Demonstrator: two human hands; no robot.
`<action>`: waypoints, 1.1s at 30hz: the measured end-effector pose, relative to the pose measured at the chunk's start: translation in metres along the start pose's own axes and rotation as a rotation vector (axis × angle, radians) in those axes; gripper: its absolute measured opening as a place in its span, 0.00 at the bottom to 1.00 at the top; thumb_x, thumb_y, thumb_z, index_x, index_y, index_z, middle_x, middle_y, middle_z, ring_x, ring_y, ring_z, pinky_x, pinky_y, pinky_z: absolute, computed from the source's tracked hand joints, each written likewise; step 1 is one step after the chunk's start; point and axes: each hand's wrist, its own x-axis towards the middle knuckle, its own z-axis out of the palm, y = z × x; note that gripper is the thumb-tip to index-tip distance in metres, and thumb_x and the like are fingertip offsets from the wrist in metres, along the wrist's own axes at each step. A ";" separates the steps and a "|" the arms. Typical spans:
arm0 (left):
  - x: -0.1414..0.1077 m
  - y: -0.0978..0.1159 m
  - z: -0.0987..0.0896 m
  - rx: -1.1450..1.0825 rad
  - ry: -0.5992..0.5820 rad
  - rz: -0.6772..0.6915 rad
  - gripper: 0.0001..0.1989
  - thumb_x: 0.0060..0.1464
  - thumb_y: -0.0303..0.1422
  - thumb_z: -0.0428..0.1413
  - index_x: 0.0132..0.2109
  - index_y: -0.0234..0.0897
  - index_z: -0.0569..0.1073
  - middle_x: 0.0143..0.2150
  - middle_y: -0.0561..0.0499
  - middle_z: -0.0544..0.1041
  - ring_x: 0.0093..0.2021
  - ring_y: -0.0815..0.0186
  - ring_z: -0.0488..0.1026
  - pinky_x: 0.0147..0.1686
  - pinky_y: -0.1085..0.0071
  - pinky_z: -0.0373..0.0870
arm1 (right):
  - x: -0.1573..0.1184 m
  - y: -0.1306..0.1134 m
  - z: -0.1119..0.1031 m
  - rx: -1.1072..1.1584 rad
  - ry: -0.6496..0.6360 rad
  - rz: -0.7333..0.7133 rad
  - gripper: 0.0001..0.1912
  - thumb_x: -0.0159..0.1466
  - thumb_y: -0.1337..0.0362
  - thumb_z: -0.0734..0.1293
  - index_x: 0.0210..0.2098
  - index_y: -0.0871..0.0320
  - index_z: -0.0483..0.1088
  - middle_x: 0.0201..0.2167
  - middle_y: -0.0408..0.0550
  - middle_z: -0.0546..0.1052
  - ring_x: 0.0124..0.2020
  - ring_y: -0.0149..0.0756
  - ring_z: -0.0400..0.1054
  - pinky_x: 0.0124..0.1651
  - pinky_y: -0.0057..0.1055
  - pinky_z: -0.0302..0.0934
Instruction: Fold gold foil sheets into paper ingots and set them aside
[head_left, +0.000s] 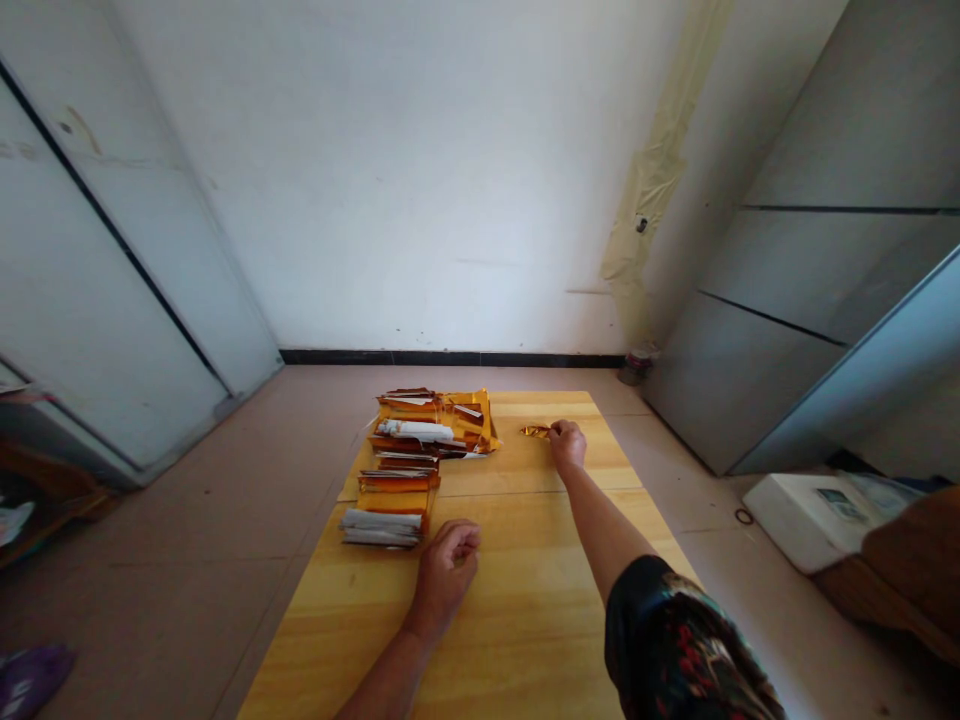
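My right hand (568,443) is over the far right part of the wooden table (525,600), its fingers closed on one end of a small crumpled strip of shiny amber film (535,431). Loosely curled, my left hand (448,575) rests on the table with nothing visible in it. Just beyond it, at the left edge, lies a bundle of white and grey paper slips (381,527). Farther back are amber film packets (396,492) with paper layers, and a larger amber film piece (472,425) beside a white roll or folded wad (414,431).
A white wall (450,200) with a black baseboard (450,358) stands behind the table. Grey cabinets (810,270) rise on the right, above a white box (810,520) on the floor. A jar (637,363) sits in the far right corner. Something purple (34,675) lies at lower left.
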 end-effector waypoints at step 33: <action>-0.004 0.013 -0.001 0.015 0.008 -0.002 0.07 0.41 0.26 0.50 0.29 0.36 0.73 0.33 0.47 0.74 0.36 0.64 0.72 0.34 0.72 0.71 | 0.045 -0.023 0.028 -0.143 -0.068 -0.017 0.14 0.60 0.69 0.59 0.44 0.63 0.70 0.39 0.53 0.71 0.34 0.34 0.65 0.35 0.26 0.54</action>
